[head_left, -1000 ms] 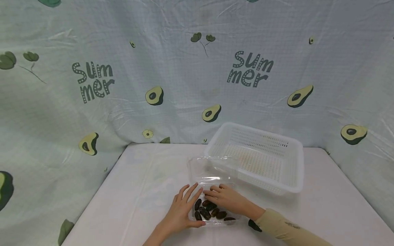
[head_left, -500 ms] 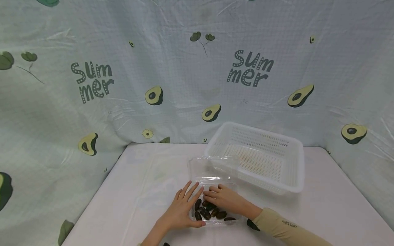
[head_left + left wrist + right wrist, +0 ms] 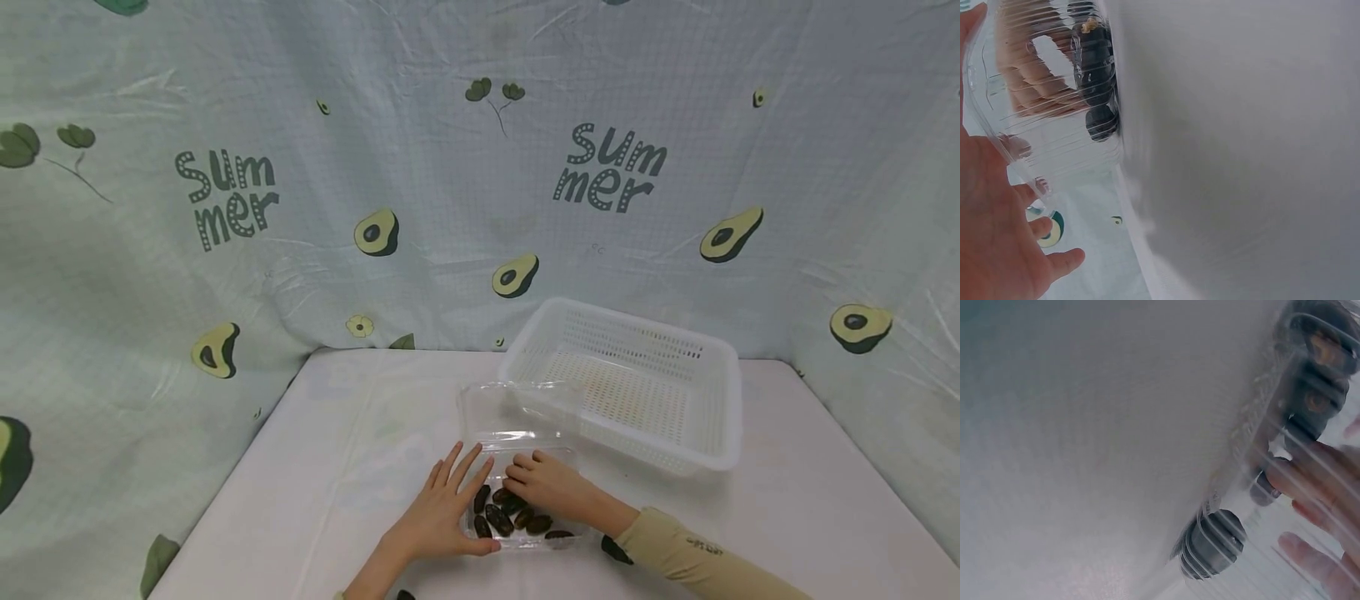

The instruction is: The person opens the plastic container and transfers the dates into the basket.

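A clear plastic clamshell box [image 3: 517, 545] lies with its lid folded back, several dark brown dates [image 3: 499, 520] in its base. My left hand [image 3: 435, 521] spans the left side of the box, fingers spread and thumb at the near corner. In the left wrist view its fingers touch the clear wall. My right hand [image 3: 551, 487] reaches over the right side into the box, fingers bent down among the dates. Through the ribbed wall in the right wrist view, its fingertips [image 3: 1279, 478] meet a small dark date [image 3: 1262, 490]. I cannot tell whether they pinch it.
A white perforated basket [image 3: 720, 400] stands behind and right of the box, next to its raised lid [image 3: 487, 408]. One dark object [image 3: 406, 595] shows at the bottom edge by the left wrist. Behind the pale table [image 3: 352, 467] hangs an avocado-print cloth [image 3: 420, 167].
My right fingers have drawn back slightly to the right within the box. The left hand has barely moved, and the visible dates stay in their places.
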Motion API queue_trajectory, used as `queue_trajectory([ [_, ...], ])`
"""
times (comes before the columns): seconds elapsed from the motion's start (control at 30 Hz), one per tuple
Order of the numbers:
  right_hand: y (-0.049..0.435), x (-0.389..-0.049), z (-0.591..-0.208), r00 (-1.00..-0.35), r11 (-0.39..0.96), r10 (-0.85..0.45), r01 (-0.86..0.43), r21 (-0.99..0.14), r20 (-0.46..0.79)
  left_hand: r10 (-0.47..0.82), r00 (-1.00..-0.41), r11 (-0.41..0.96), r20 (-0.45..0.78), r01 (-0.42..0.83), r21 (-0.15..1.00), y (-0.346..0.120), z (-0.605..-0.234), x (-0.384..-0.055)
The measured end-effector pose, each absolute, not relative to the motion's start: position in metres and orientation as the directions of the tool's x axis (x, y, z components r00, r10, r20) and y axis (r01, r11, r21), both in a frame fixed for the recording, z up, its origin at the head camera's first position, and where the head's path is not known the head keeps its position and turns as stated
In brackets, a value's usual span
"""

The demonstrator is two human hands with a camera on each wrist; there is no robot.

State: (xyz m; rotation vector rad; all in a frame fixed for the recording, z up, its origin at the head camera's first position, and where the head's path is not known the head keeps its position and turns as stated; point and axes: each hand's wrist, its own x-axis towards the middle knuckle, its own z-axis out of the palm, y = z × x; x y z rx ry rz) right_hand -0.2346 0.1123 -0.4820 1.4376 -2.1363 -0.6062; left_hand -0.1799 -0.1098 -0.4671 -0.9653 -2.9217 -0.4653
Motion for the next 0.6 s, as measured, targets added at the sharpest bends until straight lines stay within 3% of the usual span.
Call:
queue_trajectory([
  [0.6,0.1158,-0.2305,-0.4785,-0.355,0.365,-0.923,-0.691,0.624,0.147,0.583,-0.804,0.766,0.116,0.592,0.251,-0.1102,-0.4694,-0.1819],
])
